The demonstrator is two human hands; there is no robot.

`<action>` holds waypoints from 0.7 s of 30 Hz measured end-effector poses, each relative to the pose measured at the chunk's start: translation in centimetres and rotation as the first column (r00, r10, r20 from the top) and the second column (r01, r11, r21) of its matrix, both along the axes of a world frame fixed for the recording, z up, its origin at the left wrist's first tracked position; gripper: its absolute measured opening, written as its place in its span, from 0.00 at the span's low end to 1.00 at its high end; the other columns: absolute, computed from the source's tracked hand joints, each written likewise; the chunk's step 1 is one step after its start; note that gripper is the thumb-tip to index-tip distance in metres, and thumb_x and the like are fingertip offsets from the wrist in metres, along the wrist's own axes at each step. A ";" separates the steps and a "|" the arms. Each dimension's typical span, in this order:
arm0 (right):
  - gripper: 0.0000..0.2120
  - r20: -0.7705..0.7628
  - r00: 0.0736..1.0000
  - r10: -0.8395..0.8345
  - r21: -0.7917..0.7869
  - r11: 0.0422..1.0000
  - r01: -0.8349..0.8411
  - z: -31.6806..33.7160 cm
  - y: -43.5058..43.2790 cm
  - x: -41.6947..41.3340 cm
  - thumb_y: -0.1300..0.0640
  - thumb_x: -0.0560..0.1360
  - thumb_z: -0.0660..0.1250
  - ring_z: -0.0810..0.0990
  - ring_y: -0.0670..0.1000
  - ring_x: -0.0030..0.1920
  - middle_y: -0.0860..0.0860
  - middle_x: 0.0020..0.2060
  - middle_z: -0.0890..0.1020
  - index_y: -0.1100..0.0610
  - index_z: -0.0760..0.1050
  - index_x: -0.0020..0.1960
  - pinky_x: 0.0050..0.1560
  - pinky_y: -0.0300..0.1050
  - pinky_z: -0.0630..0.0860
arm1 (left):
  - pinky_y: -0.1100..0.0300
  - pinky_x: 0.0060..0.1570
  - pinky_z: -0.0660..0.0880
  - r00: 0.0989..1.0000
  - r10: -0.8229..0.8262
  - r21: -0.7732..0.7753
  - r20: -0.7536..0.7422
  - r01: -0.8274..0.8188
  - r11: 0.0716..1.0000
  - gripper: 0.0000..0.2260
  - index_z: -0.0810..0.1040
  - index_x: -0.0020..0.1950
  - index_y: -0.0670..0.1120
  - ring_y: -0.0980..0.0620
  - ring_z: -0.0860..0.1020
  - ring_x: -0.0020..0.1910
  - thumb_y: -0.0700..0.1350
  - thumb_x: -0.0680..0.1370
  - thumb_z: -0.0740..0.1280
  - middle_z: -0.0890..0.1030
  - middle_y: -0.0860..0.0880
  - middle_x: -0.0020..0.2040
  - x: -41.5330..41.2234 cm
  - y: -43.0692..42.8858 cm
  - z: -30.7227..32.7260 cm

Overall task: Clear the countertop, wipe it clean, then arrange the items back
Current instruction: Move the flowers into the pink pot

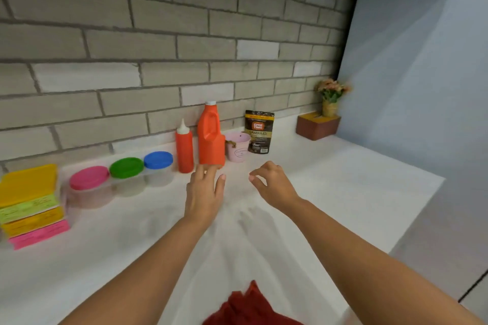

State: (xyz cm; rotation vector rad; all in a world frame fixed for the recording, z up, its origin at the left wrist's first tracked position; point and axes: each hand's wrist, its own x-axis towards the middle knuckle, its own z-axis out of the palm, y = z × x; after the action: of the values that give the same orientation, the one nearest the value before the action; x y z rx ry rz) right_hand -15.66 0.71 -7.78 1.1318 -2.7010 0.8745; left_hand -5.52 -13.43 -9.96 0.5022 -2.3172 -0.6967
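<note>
A row of items stands along the brick wall on the white countertop [330, 192]: an orange jug [211, 137], a red squeeze bottle [184, 152], a pink bucket [237, 146] and a dark granules pouch [258, 131]. My left hand [204, 190] reaches forward with straight fingers, its fingertips at the base of the orange jug. My right hand [273, 185] hovers just in front of the pink bucket, fingers loosely curled and holding nothing. A red cloth [250, 306] lies at the counter's near edge between my forearms.
Three clear tubs with pink [89, 177], green [126, 167] and blue [158, 159] lids sit left of the bottles. A stack of coloured boxes [30, 206] is at the far left. A brown box [317, 126] with a flower pot [331, 97] stands in the back right corner.
</note>
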 end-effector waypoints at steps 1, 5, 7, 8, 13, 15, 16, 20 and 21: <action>0.14 -0.005 1.000 -0.015 0.004 1.000 0.015 0.1 1.9 -0.9 0.53 0.80 0.59 0.70 0.56 0.60 0.57 0.57 0.74 0.56 0.78 0.60 0.60 0.46 0.67 | 0.49 0.58 0.69 1.000 -0.019 0.013 -0.001 0.019 1.000 0.21 0.75 0.61 0.44 0.42 0.73 0.58 0.53 0.76 0.54 0.73 0.42 0.59 -1.2 1.8 -0.1; 0.14 -0.004 0.998 -0.067 0.024 0.997 0.067 0.2 8.9 -4.6 0.52 0.80 0.59 0.71 0.55 0.60 0.56 0.57 0.75 0.56 0.78 0.59 0.60 0.46 0.68 | 0.50 0.60 0.68 0.996 -0.083 0.030 -0.031 0.084 0.996 0.14 0.74 0.63 0.44 0.44 0.72 0.59 0.46 0.80 0.59 0.72 0.44 0.59 -6.3 8.2 -0.5; 0.14 -0.003 0.997 -0.083 0.018 0.996 0.083 0.0 12.0 -6.3 0.52 0.80 0.59 0.71 0.56 0.59 0.56 0.56 0.75 0.56 0.78 0.59 0.59 0.46 0.69 | 0.51 0.61 0.68 0.994 -0.104 0.036 -0.039 0.105 0.994 0.14 0.74 0.64 0.45 0.45 0.72 0.60 0.45 0.80 0.59 0.71 0.45 0.60 -8.5 11.0 -0.7; 0.14 -0.003 0.996 -0.091 0.018 0.996 0.091 0.0 13.3 -7.1 0.52 0.80 0.59 0.71 0.56 0.59 0.56 0.56 0.75 0.56 0.78 0.59 0.59 0.46 0.68 | 0.52 0.61 0.68 0.993 -0.114 0.042 -0.042 0.116 0.992 0.14 0.73 0.64 0.45 0.46 0.71 0.60 0.46 0.80 0.59 0.71 0.45 0.60 -9.5 12.2 -0.7; 0.15 0.022 0.993 -0.119 0.009 0.993 0.119 -0.4 17.9 -11.2 0.52 0.80 0.58 0.71 0.56 0.60 0.56 0.57 0.75 0.56 0.78 0.59 0.60 0.45 0.68 | 0.53 0.62 0.68 0.988 -0.155 0.062 -0.028 0.156 0.986 0.14 0.73 0.65 0.45 0.48 0.71 0.61 0.46 0.81 0.58 0.70 0.46 0.62 -13.4 16.3 -0.8; 0.15 0.033 0.992 -0.121 0.001 0.993 0.121 -0.5 18.7 -12.7 0.52 0.80 0.58 0.71 0.56 0.60 0.56 0.57 0.75 0.56 0.78 0.59 0.60 0.45 0.68 | 0.52 0.62 0.69 0.987 -0.161 0.071 -0.023 0.162 0.984 0.14 0.72 0.65 0.45 0.48 0.72 0.61 0.47 0.81 0.57 0.70 0.46 0.62 -15.1 16.8 -0.8; 0.15 0.034 0.992 -0.122 -0.006 0.992 0.122 -0.5 18.9 -13.6 0.52 0.80 0.58 0.71 0.56 0.60 0.56 0.57 0.75 0.56 0.78 0.60 0.60 0.45 0.68 | 0.52 0.61 0.70 0.986 -0.166 0.086 -0.023 0.167 0.982 0.14 0.72 0.65 0.46 0.47 0.73 0.60 0.47 0.81 0.57 0.71 0.46 0.62 -16.1 16.9 -0.6; 0.15 0.040 0.989 -0.144 -0.027 0.989 0.145 -0.1 20.0 -17.4 0.52 0.80 0.58 0.72 0.55 0.59 0.56 0.57 0.75 0.57 0.78 0.60 0.60 0.45 0.69 | 0.58 0.52 0.72 0.980 -0.197 0.121 -0.022 0.199 0.973 0.13 0.73 0.62 0.45 0.49 0.76 0.54 0.47 0.81 0.56 0.76 0.47 0.59 -20.7 17.7 0.0; 0.15 0.055 0.986 -0.154 -0.034 0.987 0.156 0.1 20.2 -18.4 0.52 0.80 0.58 0.74 0.54 0.58 0.55 0.56 0.75 0.57 0.78 0.59 0.59 0.45 0.70 | 0.58 0.51 0.72 0.978 -0.208 0.117 -0.028 0.210 0.971 0.13 0.74 0.61 0.44 0.49 0.76 0.53 0.47 0.81 0.56 0.78 0.47 0.57 -21.9 18.0 0.1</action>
State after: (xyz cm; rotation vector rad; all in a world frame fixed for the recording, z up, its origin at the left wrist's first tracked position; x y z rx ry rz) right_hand -34.06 20.93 -7.72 0.8886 -2.7560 0.9382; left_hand -27.42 4.62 -9.88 0.3057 -2.3450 -0.9414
